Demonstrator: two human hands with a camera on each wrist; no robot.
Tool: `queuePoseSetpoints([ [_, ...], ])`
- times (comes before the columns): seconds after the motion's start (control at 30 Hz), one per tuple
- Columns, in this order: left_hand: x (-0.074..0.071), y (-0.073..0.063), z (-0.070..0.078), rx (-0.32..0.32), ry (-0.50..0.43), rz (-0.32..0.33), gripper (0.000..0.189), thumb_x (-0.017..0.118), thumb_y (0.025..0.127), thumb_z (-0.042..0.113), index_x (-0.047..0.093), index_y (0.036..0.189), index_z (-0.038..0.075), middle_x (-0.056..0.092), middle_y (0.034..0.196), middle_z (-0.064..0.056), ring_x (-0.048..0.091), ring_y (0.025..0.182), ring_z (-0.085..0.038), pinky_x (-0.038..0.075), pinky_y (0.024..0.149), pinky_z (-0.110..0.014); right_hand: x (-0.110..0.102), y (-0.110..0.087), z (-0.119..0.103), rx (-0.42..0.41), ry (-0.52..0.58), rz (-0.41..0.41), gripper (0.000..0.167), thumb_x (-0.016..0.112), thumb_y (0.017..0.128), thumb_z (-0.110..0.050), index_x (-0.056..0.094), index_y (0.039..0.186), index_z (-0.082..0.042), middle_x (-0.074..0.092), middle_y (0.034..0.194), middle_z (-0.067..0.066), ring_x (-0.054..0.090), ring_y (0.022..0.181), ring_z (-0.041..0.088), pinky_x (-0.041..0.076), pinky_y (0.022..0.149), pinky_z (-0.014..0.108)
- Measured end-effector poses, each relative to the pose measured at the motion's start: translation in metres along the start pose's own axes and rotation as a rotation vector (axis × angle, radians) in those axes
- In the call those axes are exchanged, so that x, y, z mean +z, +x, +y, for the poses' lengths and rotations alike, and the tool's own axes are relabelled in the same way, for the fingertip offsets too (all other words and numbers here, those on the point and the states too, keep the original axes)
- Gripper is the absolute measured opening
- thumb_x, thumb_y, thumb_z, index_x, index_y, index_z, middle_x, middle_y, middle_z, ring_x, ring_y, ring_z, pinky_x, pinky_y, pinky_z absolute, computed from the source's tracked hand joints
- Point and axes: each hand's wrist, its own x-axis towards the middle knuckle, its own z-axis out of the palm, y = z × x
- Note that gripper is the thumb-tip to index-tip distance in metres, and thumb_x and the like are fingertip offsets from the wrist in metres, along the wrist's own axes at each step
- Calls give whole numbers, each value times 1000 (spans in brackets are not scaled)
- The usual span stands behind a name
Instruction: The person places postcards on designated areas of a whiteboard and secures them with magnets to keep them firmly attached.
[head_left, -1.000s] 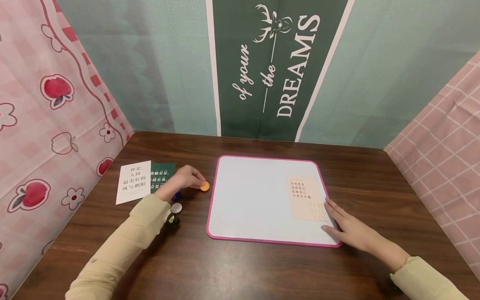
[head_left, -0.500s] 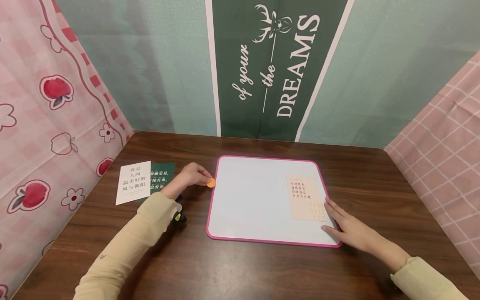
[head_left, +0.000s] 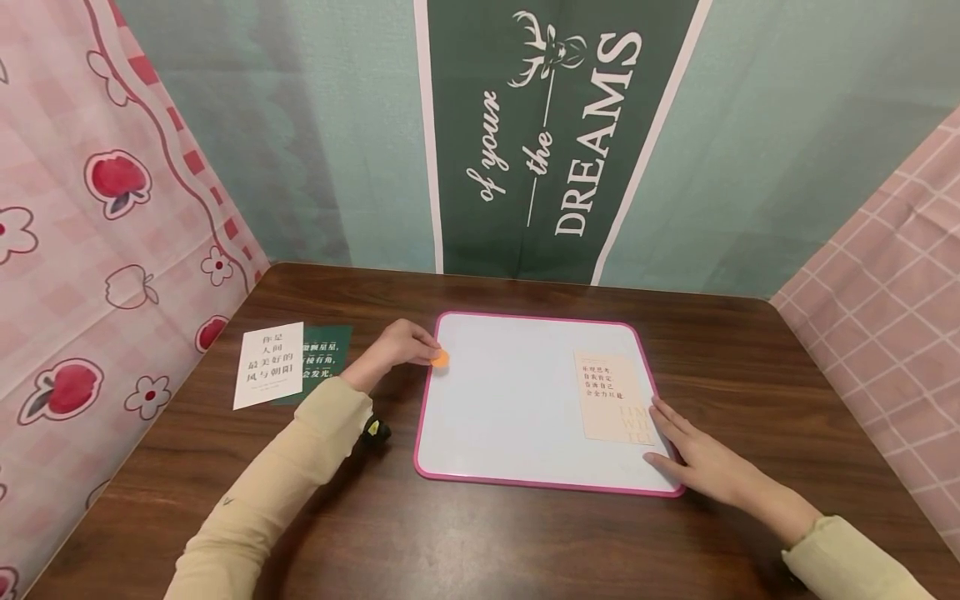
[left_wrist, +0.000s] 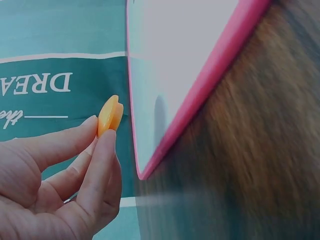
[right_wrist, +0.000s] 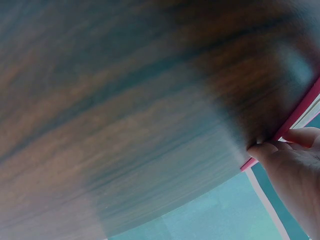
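My left hand [head_left: 408, 342] pinches a round orange whiteboard magnet [head_left: 440, 358] between thumb and fingertips, over the left edge of a pink-framed whiteboard [head_left: 510, 392]. In the left wrist view the magnet [left_wrist: 110, 114] is held on its side, its smaller base facing the board, and looks apart from it. A pale peach card [head_left: 609, 392] with printed writing lies on the board's right part. At the board's right edge rests my right hand [head_left: 697, 454], its fingers extended along the frame beside the card. The right wrist view shows those fingertips [right_wrist: 262, 150] at the pink rim.
A white printed card [head_left: 268, 367] overlaps a dark green one [head_left: 322, 364] on the brown table [head_left: 480, 542], left of the board. A small black device [head_left: 378, 428] sits under my left wrist. Cloth hangings [head_left: 360, 150] enclose the table at the back and both sides.
My left hand has carried the orange magnet rightward from the table to the whiteboard's left edge. A blue item and a silvery disc near that wrist are now hidden. My right hand stays put.
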Motion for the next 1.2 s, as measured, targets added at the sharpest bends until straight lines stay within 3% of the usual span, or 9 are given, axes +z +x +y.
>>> queuePoseSetpoints([
  [0.47,16,8,17,4,15,7,22,70,79,9,68,98,-3,64,99,-15,65,80,-20,52,77,-30,0,0,0,7,-12,5,80,53,86,-51,27,140,2,20,147,20,30,127,43,32,96,57],
  [0.77,24,12,24,22,-24,6,22,71,78,9,68,97,-3,64,98,-14,65,81,-20,51,79,-30,0,0,0,9,-10,2,81,53,85,-51,27,141,2,20,148,20,29,128,44,31,96,58],
  [1.2,36,19,34,-4,-84,9,22,71,78,10,68,95,-3,64,100,-14,65,84,-21,51,77,-28,0,-1,-1,-4,-21,15,80,53,86,-50,28,140,3,21,147,21,31,127,42,33,95,56],
])
